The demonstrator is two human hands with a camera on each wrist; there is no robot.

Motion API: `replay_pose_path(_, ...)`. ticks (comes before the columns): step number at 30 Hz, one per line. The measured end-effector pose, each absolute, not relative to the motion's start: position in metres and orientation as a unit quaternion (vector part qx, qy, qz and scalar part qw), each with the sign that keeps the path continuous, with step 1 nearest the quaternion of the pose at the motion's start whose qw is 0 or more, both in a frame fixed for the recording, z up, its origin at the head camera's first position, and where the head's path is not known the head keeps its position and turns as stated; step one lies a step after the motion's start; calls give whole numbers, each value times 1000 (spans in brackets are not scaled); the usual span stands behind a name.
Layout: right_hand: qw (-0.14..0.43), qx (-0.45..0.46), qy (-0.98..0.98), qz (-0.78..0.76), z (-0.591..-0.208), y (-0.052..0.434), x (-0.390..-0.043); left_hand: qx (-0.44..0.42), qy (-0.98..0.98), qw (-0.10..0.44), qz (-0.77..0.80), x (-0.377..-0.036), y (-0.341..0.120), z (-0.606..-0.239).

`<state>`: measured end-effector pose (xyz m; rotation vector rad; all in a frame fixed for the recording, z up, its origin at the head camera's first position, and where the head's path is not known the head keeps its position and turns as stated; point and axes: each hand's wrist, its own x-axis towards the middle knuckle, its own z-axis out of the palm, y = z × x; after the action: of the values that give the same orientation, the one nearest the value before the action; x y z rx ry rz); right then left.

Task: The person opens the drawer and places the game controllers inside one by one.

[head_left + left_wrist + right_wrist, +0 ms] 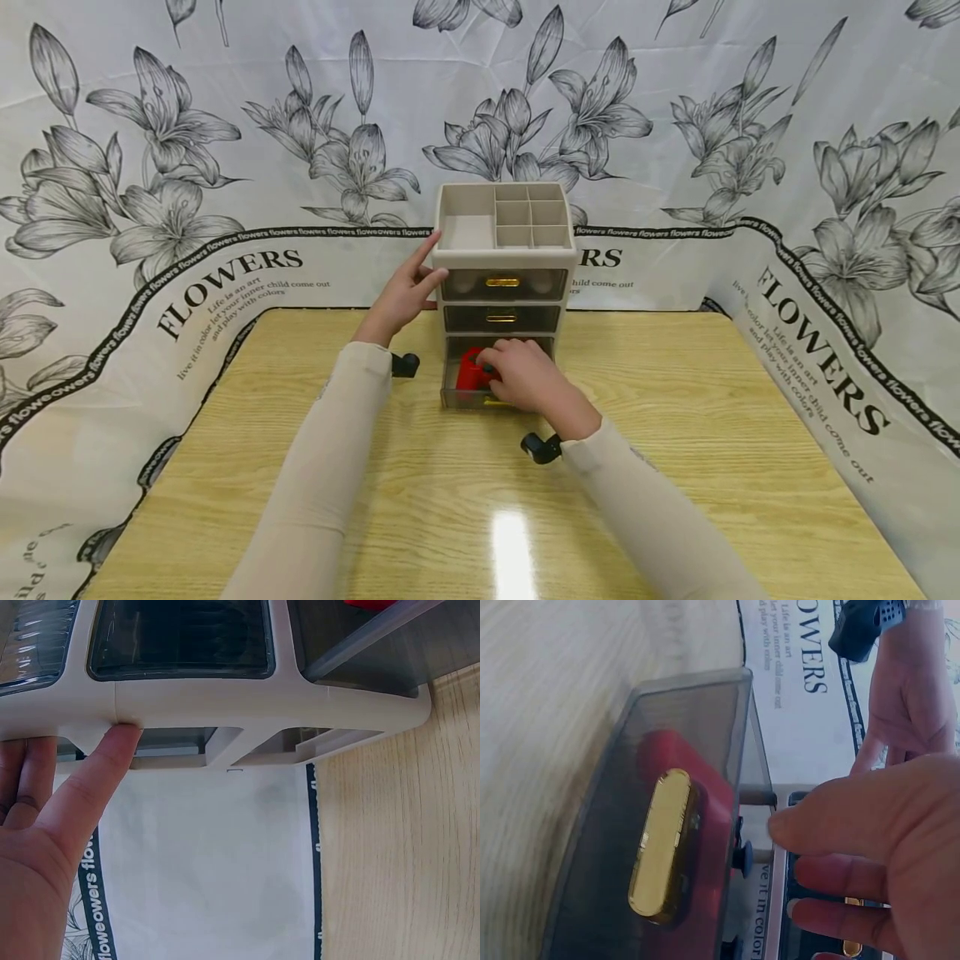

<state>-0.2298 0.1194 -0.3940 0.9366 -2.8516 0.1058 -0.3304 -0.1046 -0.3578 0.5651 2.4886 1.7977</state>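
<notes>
A small beige drawer cabinet (504,259) stands at the back of the table, its clear bottom drawer (459,401) pulled out. In that drawer lies a red object (470,371) with dark blue knobs (742,858); its kind is unclear through the smoky plastic. My right hand (525,377) hovers over the drawer, and the right wrist view shows thumb and fingers apart with nothing between them. Against the cabinet's left side rests my left hand (401,298), fingers extended; its thumb touches the front edge in the left wrist view.
Two shut drawers with gold handles (502,282) sit above the pulled-out one. The cabinet's top has a divided tray (531,225). Flower-printed cloth (360,167) hangs behind and beside the wooden table (420,500).
</notes>
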Motion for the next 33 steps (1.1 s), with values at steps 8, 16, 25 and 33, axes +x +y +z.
replay_pose_path(8,91,326,-940,33,-398,118,-217,177,794,16,581,-331,-105,-358)
replay_pose_path(16,117,337,-933,46,-401,117,-205,172,791,36,586,-320,-104,-344)
replay_pose_path(25,169,348,-921,47,-413,120,-199,175,793,44,583,-309,-103,-333)
replay_pose_path(33,188,355,-915,43,-420,121,-195,172,792,35,584,-321,-104,-346)
